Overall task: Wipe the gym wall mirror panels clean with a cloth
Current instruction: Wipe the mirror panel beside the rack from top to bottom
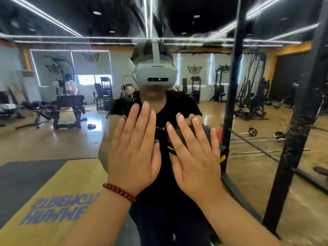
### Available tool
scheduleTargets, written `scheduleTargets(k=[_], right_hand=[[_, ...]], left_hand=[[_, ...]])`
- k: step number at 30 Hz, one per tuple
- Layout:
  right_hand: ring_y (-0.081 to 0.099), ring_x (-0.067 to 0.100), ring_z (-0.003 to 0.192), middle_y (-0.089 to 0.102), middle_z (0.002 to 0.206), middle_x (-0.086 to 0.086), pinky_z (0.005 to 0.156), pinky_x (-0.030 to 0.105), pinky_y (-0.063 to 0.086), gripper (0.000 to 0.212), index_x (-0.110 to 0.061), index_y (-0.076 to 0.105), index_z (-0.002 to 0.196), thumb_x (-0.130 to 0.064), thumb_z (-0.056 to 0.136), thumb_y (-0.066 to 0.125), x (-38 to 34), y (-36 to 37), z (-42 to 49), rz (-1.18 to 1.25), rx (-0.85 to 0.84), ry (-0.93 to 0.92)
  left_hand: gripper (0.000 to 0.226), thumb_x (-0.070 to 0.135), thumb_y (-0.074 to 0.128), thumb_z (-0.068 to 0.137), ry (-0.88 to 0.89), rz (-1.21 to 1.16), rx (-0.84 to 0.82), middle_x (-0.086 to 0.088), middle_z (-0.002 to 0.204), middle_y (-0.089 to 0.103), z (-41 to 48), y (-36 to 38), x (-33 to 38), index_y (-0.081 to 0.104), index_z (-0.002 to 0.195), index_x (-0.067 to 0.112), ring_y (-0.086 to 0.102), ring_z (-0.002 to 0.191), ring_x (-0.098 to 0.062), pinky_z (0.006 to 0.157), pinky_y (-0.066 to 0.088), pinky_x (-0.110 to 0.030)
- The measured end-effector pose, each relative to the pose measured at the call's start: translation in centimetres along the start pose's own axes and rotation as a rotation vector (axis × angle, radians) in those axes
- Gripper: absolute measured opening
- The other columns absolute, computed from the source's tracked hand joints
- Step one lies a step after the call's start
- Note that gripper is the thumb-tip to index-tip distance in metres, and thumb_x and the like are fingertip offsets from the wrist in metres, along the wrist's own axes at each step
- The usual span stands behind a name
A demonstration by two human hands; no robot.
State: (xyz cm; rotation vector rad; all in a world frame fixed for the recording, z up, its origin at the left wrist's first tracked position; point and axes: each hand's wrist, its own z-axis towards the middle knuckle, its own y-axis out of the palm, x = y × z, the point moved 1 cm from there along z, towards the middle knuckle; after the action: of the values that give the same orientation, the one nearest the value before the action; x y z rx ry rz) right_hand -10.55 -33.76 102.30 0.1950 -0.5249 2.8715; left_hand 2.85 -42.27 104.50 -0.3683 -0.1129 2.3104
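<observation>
The wall mirror fills the whole view and shows the gym and my own reflection. My left hand lies flat against the glass with straight fingers; a red bead bracelet is on its wrist. My right hand has straight fingers and presses a dark cloth with yellow trim flat onto the mirror, right beside the left hand. Most of the cloth is hidden under the palm. A vertical seam between mirror panels runs above the hands.
A black steel rack upright stands close on the right, with a second post behind it. Smears and streaks mark the glass near the top right. Benches and machines appear only as reflections.
</observation>
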Motion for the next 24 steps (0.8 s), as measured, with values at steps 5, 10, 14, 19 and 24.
scheduleTargets(k=[5,10,14,19,24], right_hand=[[0.014,0.023,0.151,0.022,0.162,0.001,0.122,0.045,0.0,0.052,-0.025,0.033,0.153,-0.034,0.102,0.038,0.3,-1.0,5.9,0.082,0.123,0.07],[0.017,0.024,0.152,0.021,0.163,0.001,0.122,0.047,0.008,0.053,-0.028,0.028,0.156,-0.031,0.104,0.037,-0.1,1.7,-2.7,-0.014,0.025,-0.049],[0.015,0.023,0.152,0.02,0.164,0.001,0.123,0.046,0.004,0.056,-0.029,0.026,0.156,-0.029,0.102,0.04,-0.6,3.0,-9.5,-0.087,-0.101,-0.107],[0.016,0.025,0.151,0.024,0.162,0.003,0.122,0.048,0.006,0.053,-0.026,0.032,0.154,-0.029,0.102,0.042,-0.1,0.6,-1.5,0.05,0.021,0.021],[0.022,0.023,0.15,0.028,0.16,0.0,0.121,0.048,0.015,0.054,-0.027,0.034,0.153,-0.031,0.101,0.046,-0.1,2.1,-3.1,-0.025,0.074,-0.054]], left_hand=[[0.058,0.018,0.044,0.096,0.003,-0.006,-0.026,-0.017,0.158,0.026,-2.2,0.5,0.8,0.031,0.149,0.0,0.016,0.151,-0.029,0.122,0.015,-0.047],[0.057,0.019,0.043,0.097,-0.006,0.014,-0.022,-0.016,0.157,0.025,-2.5,0.5,0.9,0.03,0.149,0.0,0.017,0.149,-0.027,0.123,0.012,-0.044],[0.057,0.02,0.042,0.097,-0.011,0.028,-0.03,-0.016,0.157,0.024,-3.5,0.7,1.3,0.029,0.149,-0.001,0.018,0.149,-0.029,0.123,0.011,-0.044],[0.058,0.019,0.042,0.098,-0.032,0.012,-0.011,-0.011,0.159,0.021,-5.0,1.1,1.9,0.027,0.15,0.0,0.009,0.152,-0.023,0.123,0.01,-0.044],[0.058,0.02,0.041,0.098,-0.001,0.019,-0.035,-0.009,0.16,0.017,-6.3,1.4,2.1,0.027,0.15,0.0,0.008,0.152,-0.025,0.123,0.008,-0.043]])
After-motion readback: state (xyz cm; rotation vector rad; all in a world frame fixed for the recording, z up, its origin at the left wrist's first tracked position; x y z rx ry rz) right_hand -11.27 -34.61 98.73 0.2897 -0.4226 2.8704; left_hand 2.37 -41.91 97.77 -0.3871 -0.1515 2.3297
